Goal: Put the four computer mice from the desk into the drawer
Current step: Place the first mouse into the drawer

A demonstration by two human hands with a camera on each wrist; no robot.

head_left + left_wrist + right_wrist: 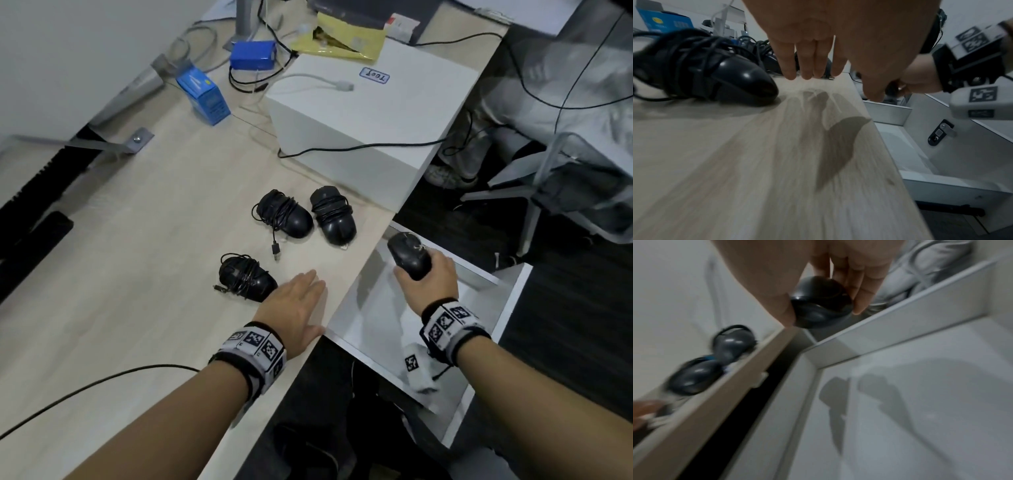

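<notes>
Three black mice with cords wound round them lie on the light wooden desk (137,274): one near mouse (247,277) (715,71) by my left hand, and two mice side by side further back (286,214) (333,216). My left hand (298,301) (813,71) is flat, fingers straight, just above the desk beside the near mouse and holds nothing. My right hand (424,274) (822,311) grips a fourth black mouse (409,255) (822,305) above the open white drawer (479,274) (900,337), to the right of the desk edge.
A white box (376,113) with a cable over it stands behind the two far mice. Blue boxes (203,94), a yellow envelope (342,37) and cords lie at the back. A chair (565,185) and a seated person's legs are at the right.
</notes>
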